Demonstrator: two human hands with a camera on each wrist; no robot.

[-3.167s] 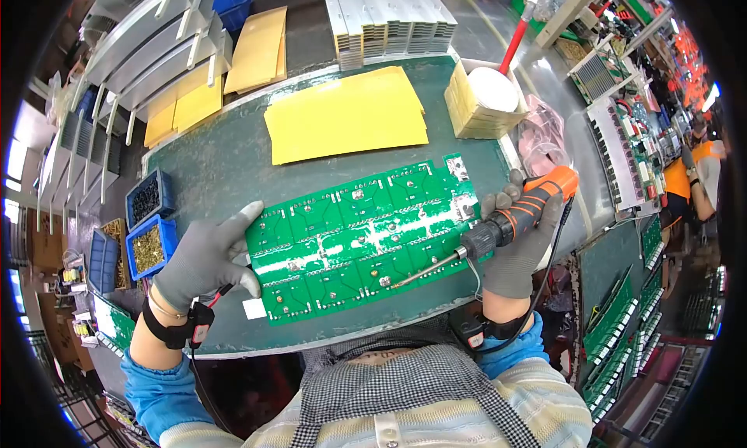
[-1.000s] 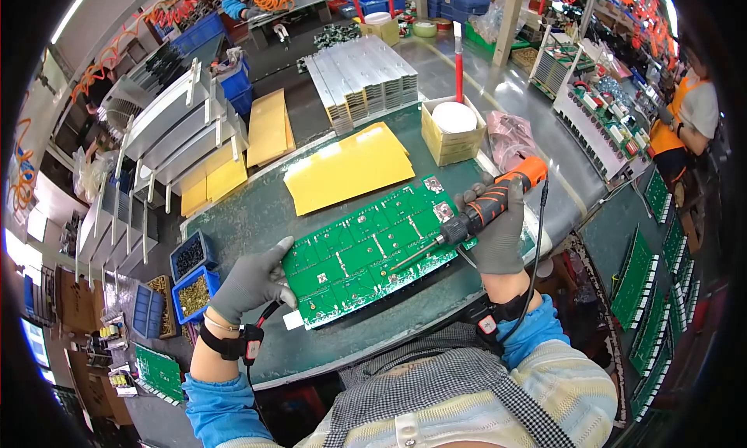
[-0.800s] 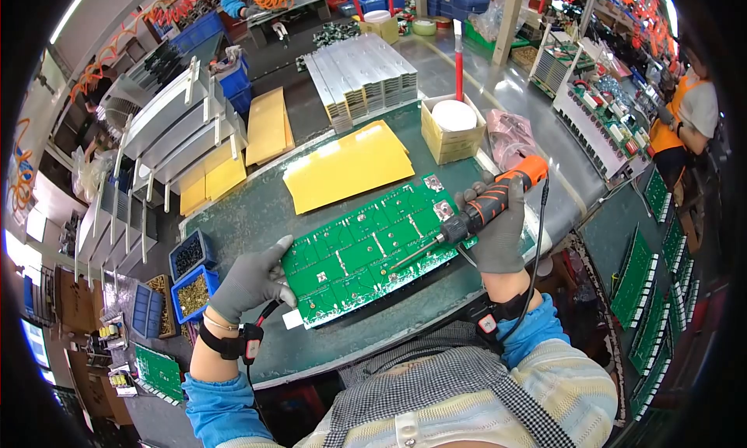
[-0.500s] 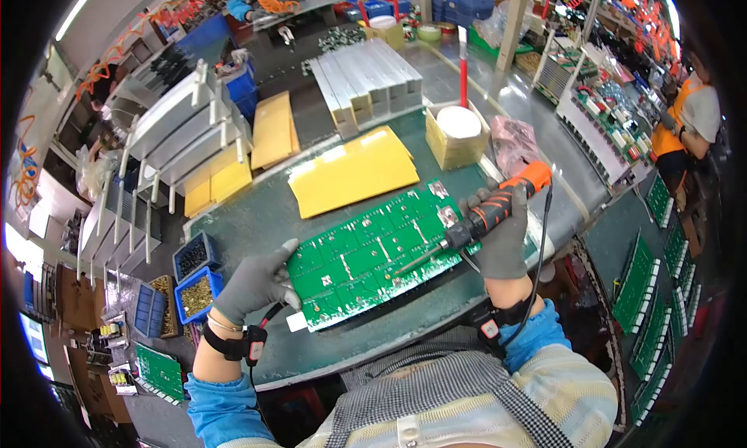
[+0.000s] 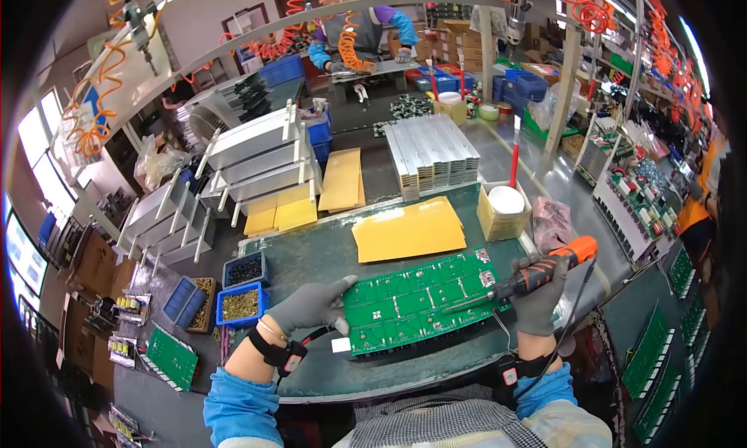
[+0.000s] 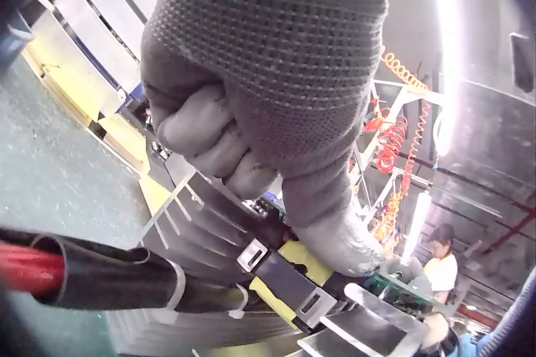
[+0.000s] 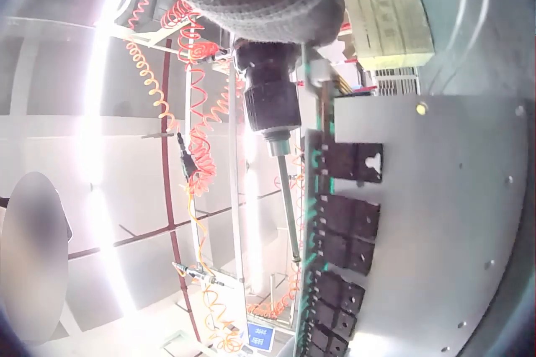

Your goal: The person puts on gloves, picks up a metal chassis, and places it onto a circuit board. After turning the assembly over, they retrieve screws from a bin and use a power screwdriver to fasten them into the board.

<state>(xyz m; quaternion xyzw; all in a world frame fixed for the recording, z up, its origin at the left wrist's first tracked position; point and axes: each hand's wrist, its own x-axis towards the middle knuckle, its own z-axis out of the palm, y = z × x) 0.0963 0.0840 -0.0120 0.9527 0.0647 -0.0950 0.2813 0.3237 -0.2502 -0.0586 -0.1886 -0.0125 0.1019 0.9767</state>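
Note:
A long green circuit board (image 5: 412, 302) is held between two grey-gloved hands above the green table. At its left end the left hand (image 5: 311, 306) grips the edge, thumb near the lower corner; the left wrist view shows that hand (image 6: 268, 106) with curled fingers. The right hand (image 5: 538, 296) is wrapped round an orange and black power screwdriver (image 5: 554, 267) at the board's right end. Its long bit lies over the board, pointing left. In the right wrist view the driver's black chuck (image 7: 272, 97) and bit stand beside the board's edge, with a metal plate (image 7: 444, 206) under the board.
Yellow sheets (image 5: 408, 230) lie behind the board. A box with a white roll (image 5: 504, 213) stands at the back right. Blue bins of dark (image 5: 246, 269) and brass-coloured parts (image 5: 240, 305) sit at the left. Metal profiles (image 5: 432, 154) are stacked behind. Another person (image 5: 362, 35) works farther back.
The head view has tilted up, bringing in the person at the back. Both hands keep their hold on the board and the driver; the bit stays over the board.

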